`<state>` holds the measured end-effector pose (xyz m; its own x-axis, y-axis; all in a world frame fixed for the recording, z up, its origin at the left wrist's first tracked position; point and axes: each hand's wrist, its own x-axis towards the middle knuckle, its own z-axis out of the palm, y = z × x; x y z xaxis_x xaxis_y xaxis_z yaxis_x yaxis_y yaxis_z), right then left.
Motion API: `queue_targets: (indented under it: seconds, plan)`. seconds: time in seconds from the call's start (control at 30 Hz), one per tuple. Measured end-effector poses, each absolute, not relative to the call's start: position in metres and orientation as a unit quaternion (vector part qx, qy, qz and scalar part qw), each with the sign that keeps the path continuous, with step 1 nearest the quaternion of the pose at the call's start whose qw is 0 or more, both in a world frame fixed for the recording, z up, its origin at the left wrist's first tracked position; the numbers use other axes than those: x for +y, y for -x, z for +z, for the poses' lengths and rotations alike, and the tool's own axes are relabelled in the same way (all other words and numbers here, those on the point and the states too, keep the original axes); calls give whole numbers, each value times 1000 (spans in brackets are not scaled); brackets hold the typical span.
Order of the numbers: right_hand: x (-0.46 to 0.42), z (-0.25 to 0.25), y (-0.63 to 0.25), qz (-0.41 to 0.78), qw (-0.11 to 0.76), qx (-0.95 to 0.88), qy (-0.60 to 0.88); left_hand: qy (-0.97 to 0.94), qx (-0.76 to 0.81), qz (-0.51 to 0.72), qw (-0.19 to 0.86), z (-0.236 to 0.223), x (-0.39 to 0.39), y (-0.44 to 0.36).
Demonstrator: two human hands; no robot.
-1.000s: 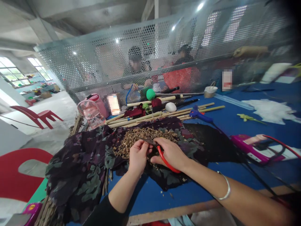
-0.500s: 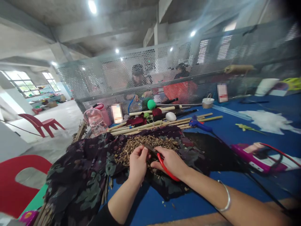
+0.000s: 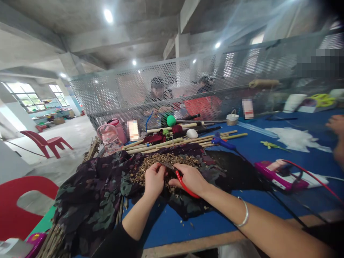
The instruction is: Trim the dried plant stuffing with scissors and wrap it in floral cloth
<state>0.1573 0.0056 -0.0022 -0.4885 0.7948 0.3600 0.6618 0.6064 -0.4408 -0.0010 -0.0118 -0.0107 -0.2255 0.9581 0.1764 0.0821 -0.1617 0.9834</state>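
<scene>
My right hand (image 3: 194, 179) is closed around red-handled scissors (image 3: 184, 185), their dark blades pointing left toward the other hand. My left hand (image 3: 155, 181) is pinched closed beside the blade tips; whatever lies between its fingers is too small and hidden to make out. Both hands are over a heap of brown dried plant bits (image 3: 185, 159), which looks like chopped stems. Under the heap spreads a dark floral cloth (image 3: 99, 200), draped across the blue tabletop (image 3: 166, 233).
Behind the heap lie several bamboo sticks (image 3: 172, 143), a green ball (image 3: 171, 121), a white ball (image 3: 192, 133) and a blue glue gun (image 3: 224, 143). A magenta power strip (image 3: 279, 175) is at right. Another person's hand (image 3: 336, 124) shows at the right edge. A perforated screen (image 3: 107, 96) stands behind.
The camera view has shifted slightly right. Another person's hand and arm have come into view at the right edge. My hands keep nearly the same pose over the heap.
</scene>
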Motion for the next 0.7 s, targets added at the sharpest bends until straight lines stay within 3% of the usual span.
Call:
queue_targets:
  seconds: [0.3,0.5,0.7]
  plan:
    - [10,-2,-157,104,240,-854,450,-524,552,539,362,-5,-8,15]
    - [19,-3,-164,86,275,-834,471,-504,600,523,335,-4,6,52]
    - [27,-10,-171,107,296,-823,473,-544,619,537,181,5,4,67]
